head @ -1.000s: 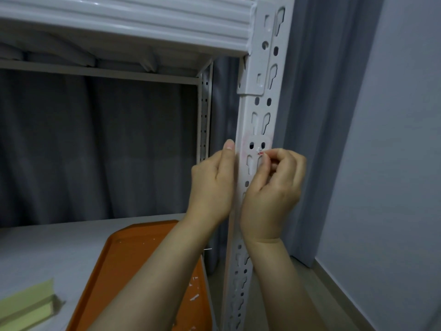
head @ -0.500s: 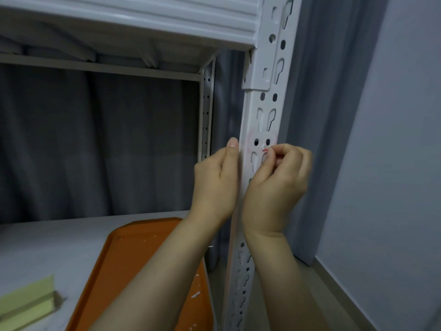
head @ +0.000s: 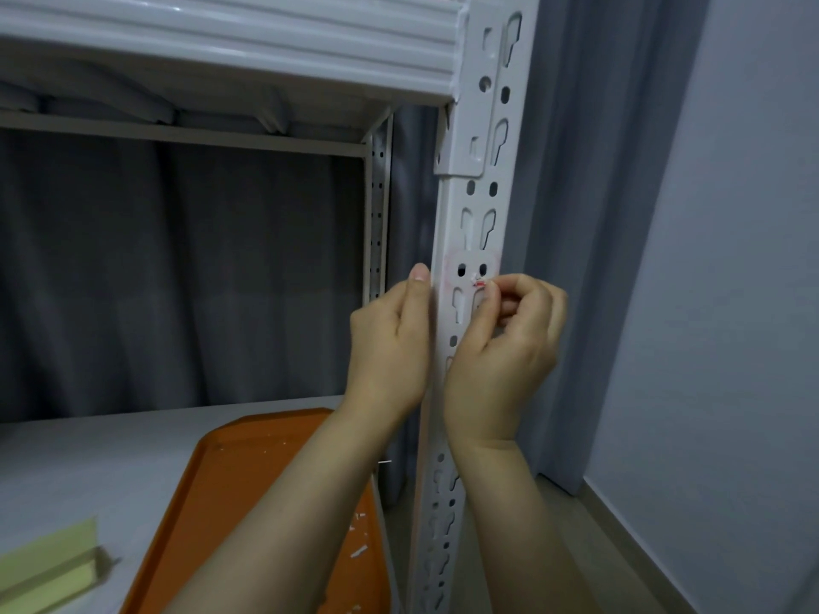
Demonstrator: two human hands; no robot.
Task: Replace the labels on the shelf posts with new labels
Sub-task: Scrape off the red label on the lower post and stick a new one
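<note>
Basically, the main risk is that the scrap (head: 478, 283) tears. It's a tiny red-and-white sliver of old label. The right hand (head: 505, 343) has it by thumb and forefinger tips only, with the other fingers curled in. A straight pull away from the post (head: 476, 241) would likely snap it and leave paper stuck. A low peel along the face looks safer, my guess.

Second risk is glue. Pale pink residue (head: 472, 259) rings the two round holes (head: 462, 270) at 11 o'clock of the scrap. A new label laid over that would probably stick badly or sit bumpy. Clean it first.

Third risk is the slots. A keyhole slot (head: 458, 303) sits just beside the scrap, at 7 o'clock. Bits could drop into it or miss the tray (head: 248, 480), which is at 7 o'clock of the hands and already holds white flecks (head: 359, 550). Slot edges might also nick a fingertip.

Position: the scrap is on the post's front face, at 12 o'clock of the right hand. It's pinched between that hand's fingers (head: 487, 299) and touches the post.

The left hand (head: 390, 343) is at 9 o'clock of the scrap, just beside it, with one digit straight up along the post's left edge. Its other fingers are hidden, so I can't tell whether it wraps the post or only braces it. No label is visible in it.

I can't identify any new labels. A yellow-green pad (head: 48, 565) lies on the shelf (head: 88, 458) at 8 o'clock, contents unclear.
</note>
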